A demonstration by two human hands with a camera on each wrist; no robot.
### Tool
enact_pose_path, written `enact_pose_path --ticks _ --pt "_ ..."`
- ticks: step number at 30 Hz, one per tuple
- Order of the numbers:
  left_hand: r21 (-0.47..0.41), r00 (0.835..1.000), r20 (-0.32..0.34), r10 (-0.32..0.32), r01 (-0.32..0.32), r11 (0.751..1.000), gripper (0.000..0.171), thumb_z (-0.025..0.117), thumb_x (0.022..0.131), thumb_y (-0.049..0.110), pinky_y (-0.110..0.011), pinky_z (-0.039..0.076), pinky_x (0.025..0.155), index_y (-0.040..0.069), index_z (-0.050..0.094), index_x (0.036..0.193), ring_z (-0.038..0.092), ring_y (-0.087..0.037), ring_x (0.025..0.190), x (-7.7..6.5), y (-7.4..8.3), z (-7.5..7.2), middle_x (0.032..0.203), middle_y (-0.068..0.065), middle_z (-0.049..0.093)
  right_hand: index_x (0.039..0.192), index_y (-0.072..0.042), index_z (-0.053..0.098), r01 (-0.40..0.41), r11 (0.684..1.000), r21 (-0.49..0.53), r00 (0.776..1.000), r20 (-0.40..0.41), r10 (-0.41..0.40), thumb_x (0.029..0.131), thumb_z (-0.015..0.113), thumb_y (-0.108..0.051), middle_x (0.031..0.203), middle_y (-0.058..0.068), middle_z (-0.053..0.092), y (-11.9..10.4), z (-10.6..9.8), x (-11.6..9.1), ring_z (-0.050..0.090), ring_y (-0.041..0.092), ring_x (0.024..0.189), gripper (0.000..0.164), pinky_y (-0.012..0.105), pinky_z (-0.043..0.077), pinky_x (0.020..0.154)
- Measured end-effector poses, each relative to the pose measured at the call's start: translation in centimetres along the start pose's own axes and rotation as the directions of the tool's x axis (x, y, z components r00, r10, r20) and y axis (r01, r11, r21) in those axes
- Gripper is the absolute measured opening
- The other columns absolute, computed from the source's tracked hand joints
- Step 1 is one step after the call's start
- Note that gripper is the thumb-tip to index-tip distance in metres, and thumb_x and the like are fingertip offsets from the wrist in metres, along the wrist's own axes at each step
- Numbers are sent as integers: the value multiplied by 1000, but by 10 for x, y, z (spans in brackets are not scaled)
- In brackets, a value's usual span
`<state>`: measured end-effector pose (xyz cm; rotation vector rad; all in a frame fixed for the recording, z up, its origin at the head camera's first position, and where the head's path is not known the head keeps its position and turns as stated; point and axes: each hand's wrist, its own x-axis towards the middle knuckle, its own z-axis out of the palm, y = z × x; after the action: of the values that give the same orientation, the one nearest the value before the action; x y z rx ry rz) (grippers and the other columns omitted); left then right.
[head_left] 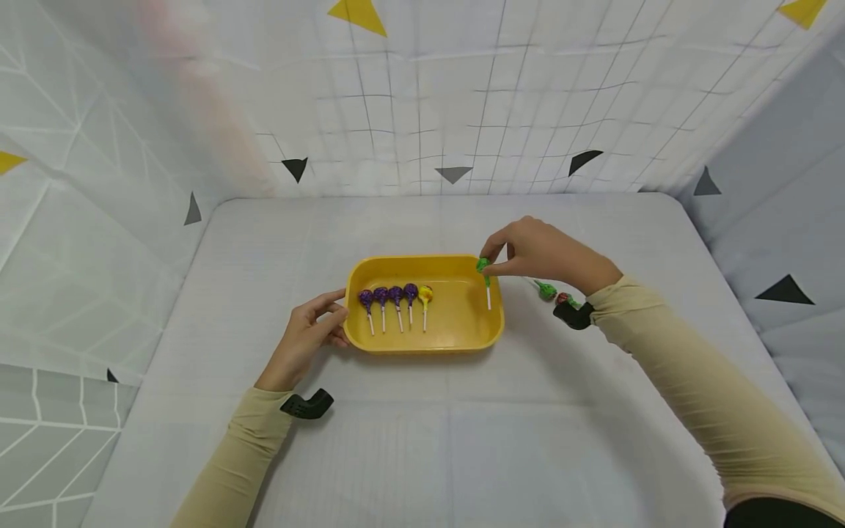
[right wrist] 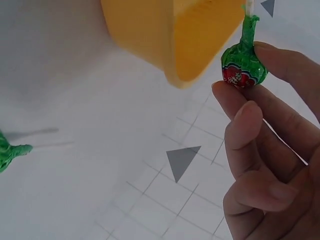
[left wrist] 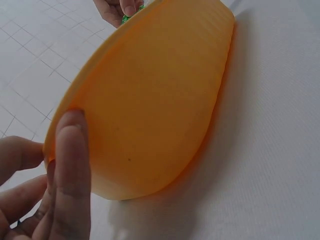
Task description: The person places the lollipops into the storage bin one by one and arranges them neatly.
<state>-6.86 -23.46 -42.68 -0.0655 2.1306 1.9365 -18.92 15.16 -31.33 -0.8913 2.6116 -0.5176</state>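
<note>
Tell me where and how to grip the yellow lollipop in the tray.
Probably best to pinch the yellow lollipop by its round wrapped head, from above and the right: its thin stick points to the near side, a purple lollipop sits close on its left, and the tray is bare just right of it.

A green lollipop (right wrist: 244,66) with a red-patched wrapper is pinched by the head, stick down, over the right end of a yellow tray (head_left: 455,326). Inside, four purple lollipops (head_left: 396,293) and one yellow lollipop (head_left: 425,294) lie in a row, heads toward the far rim. Outside, to the right, lie more green lollipops (head_left: 546,291), apparently two, partly hidden.
</note>
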Motion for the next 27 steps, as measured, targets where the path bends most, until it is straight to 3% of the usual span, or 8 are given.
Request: enact_pose_path --ticks 10,18,27 --pt "-8 1000 4 9 -9 1000 51 59 107 22 -29 65 69 7 48 154 68 -14 74 0 0 0 113 -16 59 103 -19 81 20 998 -57 999 49 -17 91 81 -30 99 -6 78 -9 10 15 64 16 82 17 29 57 69" --pt "-6 1000 4 13 -13 1000 50 59 107 22 -29 65 69 7 48 154 68 -14 73 0 0 0 114 -17 59 105 -17 81 3 996 -93 996 85 5 91 80 -30 99 -3 78 -16 22 27 67 18 92 18 36 60 82" --pt "-8 1000 5 7 -6 1000 50 59 107 21 -29 65 69 7 48 154 68 -14 73 0 0 0 112 -13 59 101 -17 81 22 991 -129 993 118 -6 91 80 -31 96 -4 78 -24 36 40 67 20 96 17 40 60 87"
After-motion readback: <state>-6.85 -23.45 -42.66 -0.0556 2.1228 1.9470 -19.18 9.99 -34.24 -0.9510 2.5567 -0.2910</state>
